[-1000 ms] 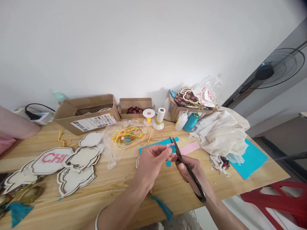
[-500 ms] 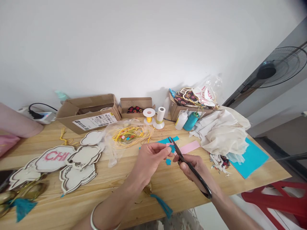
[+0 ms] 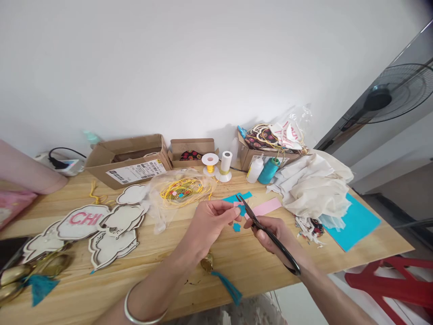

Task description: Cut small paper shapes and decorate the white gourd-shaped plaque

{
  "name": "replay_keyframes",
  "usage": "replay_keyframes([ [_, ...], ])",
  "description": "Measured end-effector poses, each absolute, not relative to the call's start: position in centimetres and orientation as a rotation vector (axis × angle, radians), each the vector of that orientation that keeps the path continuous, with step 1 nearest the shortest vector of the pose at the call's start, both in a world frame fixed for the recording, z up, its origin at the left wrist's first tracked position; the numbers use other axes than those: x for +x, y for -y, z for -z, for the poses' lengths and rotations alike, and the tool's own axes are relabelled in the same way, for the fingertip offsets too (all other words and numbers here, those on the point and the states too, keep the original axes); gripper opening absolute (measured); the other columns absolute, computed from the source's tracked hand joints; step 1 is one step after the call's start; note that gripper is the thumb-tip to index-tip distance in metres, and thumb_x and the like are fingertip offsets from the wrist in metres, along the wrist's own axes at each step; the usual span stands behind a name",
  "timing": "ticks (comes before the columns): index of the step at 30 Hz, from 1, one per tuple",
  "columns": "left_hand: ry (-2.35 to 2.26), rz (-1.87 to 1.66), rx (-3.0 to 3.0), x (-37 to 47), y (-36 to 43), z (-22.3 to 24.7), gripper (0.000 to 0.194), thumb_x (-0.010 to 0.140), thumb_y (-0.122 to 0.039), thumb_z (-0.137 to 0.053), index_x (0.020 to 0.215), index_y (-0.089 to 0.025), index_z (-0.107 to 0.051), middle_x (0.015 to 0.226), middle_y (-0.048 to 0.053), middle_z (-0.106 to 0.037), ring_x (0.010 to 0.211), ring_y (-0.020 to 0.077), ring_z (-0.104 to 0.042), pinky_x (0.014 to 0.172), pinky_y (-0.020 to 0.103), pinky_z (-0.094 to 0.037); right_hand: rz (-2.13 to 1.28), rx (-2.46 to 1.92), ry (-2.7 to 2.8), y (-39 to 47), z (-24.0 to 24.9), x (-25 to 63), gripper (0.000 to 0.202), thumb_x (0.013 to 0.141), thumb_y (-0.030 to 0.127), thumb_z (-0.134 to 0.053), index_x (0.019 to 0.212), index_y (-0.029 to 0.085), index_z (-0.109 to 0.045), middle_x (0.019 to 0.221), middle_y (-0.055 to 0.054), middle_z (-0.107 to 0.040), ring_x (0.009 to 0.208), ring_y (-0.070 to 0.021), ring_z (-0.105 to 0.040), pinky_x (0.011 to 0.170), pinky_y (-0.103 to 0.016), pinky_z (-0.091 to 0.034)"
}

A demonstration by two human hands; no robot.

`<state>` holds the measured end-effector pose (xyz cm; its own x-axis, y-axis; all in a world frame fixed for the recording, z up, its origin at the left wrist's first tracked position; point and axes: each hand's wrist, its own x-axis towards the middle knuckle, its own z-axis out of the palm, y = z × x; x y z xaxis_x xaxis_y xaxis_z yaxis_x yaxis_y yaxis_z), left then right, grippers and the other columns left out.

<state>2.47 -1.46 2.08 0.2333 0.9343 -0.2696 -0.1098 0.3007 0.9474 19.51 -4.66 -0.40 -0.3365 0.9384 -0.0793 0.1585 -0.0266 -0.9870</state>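
Between thumb and forefinger, my left hand (image 3: 209, 225) pinches a small blue flower-shaped cutout (image 3: 242, 210). My right hand (image 3: 275, 234) is closed round black-handled scissors (image 3: 262, 226). Their narrowly parted blades point up and left, beside the cutout's right edge. Just below lies another small blue cutout (image 3: 237, 227) on the table. Behind the blades are a pink strip (image 3: 269, 206) and a blue strip (image 3: 245, 196). Part of the held piece is hidden by my fingertips.
Thread spools (image 3: 226, 167), a white glue bottle (image 3: 255, 169) and cardboard boxes (image 3: 135, 174) stand along the wall. Cloud-shaped frames (image 3: 83, 221) lie left. A bag of yellow cord (image 3: 184, 189) and crumpled white cloth (image 3: 311, 185) flank the strips. A brass bell (image 3: 207, 262) with blue tassel lies nearer.
The view has shifted slightly, so objects on the left appear farther right. My hands, the cutout and the scissors stay in nearly the same arrangement.
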Motion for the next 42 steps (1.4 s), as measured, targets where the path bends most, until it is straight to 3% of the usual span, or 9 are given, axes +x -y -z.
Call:
replay_keyframes([
  [6, -1.085, -0.866, 1.051, 2.5, 1.4, -2.0, 0.011, 0.064, -0.027, -0.067, 0.059, -0.018, -0.069, 0.053, 0.0, -0.064, 0.05, 0.0105, -0.051, 0.054, 0.022, -0.041, -1.435, -1.127, 1.674, 4.5, 0.4, 20.5, 0.057, 0.073, 0.065, -0.046, 0.088, 0.011, -0.056, 0.061, 0.003, -0.035, 0.051, -0.0076, -0.024, 0.044, -0.022, -0.018],
  [13, -1.086, -0.844, 1.074, 2.7, 1.3, -1.8, 0.009, 0.065, -0.028, -0.067, 0.064, -0.02, -0.071, 0.054, 0.001, -0.065, 0.051, 0.012, -0.055, 0.052, 0.022, -0.041, -1.452, -1.163, 1.683, 4.4, 0.0, 20.8, 0.055, 0.074, 0.064, -0.047, 0.085, 0.011, -0.057, 0.059, 0.004, -0.031, 0.05, -0.0073, -0.023, 0.043, -0.021, -0.017],
  [42, -1.089, -0.737, 1.211, 2.3, 0.9, -2.8, 0.013, 0.064, -0.025, -0.064, 0.053, -0.022, -0.069, 0.052, 0.002, -0.065, 0.046, 0.0109, -0.049, 0.047, 0.022, -0.037, -1.52, -1.136, 1.716, 4.0, -0.8, 21.5, 0.046, 0.074, 0.057, -0.052, 0.075, 0.012, -0.059, 0.054, 0.005, -0.03, 0.046, -0.0057, -0.021, 0.041, -0.021, -0.015],
])
